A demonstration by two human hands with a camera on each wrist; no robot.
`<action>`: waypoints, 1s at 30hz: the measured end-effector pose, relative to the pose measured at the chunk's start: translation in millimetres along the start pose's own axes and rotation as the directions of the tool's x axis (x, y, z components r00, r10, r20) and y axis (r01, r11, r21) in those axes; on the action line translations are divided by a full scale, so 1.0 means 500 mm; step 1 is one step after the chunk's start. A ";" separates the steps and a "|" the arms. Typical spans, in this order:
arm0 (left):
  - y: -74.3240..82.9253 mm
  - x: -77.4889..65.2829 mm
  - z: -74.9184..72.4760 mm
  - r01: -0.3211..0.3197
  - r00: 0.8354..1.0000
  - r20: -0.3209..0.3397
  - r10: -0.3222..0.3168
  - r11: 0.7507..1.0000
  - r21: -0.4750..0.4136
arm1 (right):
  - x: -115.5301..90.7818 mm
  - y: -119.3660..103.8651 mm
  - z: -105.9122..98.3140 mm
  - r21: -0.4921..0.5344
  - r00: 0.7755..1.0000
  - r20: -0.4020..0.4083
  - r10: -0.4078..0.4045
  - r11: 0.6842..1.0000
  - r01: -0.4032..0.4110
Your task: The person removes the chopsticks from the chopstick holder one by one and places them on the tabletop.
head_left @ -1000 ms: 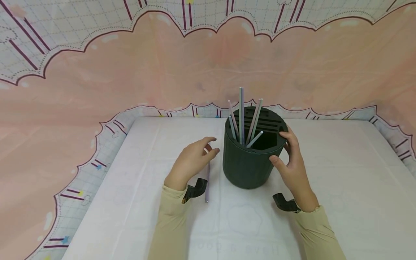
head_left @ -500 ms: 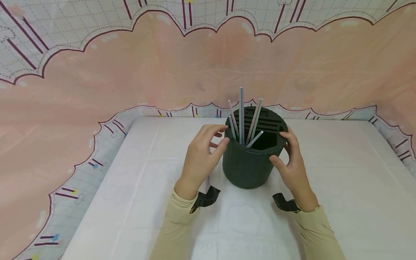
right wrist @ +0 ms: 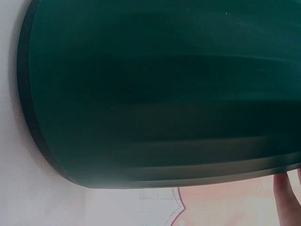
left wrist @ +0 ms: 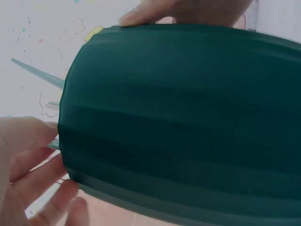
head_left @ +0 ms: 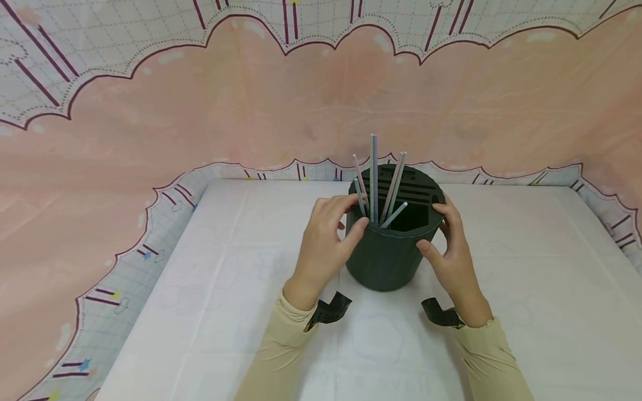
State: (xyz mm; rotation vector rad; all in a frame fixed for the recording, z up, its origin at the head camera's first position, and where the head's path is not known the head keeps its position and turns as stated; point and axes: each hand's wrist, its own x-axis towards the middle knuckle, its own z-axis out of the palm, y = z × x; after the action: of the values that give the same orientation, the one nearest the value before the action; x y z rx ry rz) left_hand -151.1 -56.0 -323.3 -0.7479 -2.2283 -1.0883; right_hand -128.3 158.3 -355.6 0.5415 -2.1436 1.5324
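A dark green round holder (head_left: 383,259) with a slotted half top stands upright on the white table in the head view. Several thin, pale, straw-like sticks (head_left: 373,172) lean out of its open front part. My right hand (head_left: 453,262) grips the holder's right side, thumb in front and fingers over the rim. My left hand (head_left: 326,245) is at the left rim by a short bluish stick (head_left: 359,196), with a gap between thumb and forefinger. In the left wrist view, the left fingers (left wrist: 44,181) are spread beside the rim; the holder's ribbed wall (left wrist: 178,117) fills most of that view.
White cloth with faint print covers the table (head_left: 541,289). A peach-coloured printed curtain (head_left: 311,106) hangs behind and along the sides. A black wrist mount sits on each sleeve cuff; the left one (head_left: 333,309) is near the holder's base.
My left hand has moved right and slightly up to the holder's left rim. A purplish stick lying on the table is now out of sight by the left hand. My right hand stays put.
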 end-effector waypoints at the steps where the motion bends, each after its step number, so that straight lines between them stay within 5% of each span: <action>1: 0.000 0.000 0.000 -0.010 1.000 0.002 0.010 1.000 -0.003 | 0.000 0.000 0.000 0.000 1.000 0.000 0.000 1.000 0.000; 10: 0.008 -0.001 0.000 -0.023 0.999 0.043 0.026 0.998 -0.053 | -0.001 -0.001 -0.001 -0.018 1.000 -0.002 0.003 1.000 -0.003; 20: 0.036 -0.009 0.018 -0.024 0.993 0.119 0.016 0.998 0.065 | 0.000 0.004 -0.002 -0.008 1.000 0.000 -0.016 1.000 0.016; 30: 0.048 -0.005 0.027 -0.022 0.998 0.051 0.023 0.999 -0.029 | -0.001 0.003 -0.001 -0.008 1.000 -0.008 -0.019 1.000 0.019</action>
State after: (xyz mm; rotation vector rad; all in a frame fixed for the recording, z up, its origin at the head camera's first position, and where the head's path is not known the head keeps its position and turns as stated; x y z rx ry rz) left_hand -136.0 -33.0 -319.6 -0.8201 -2.2461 -1.1040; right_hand -128.4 159.4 -357.0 0.5510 -2.1318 1.5121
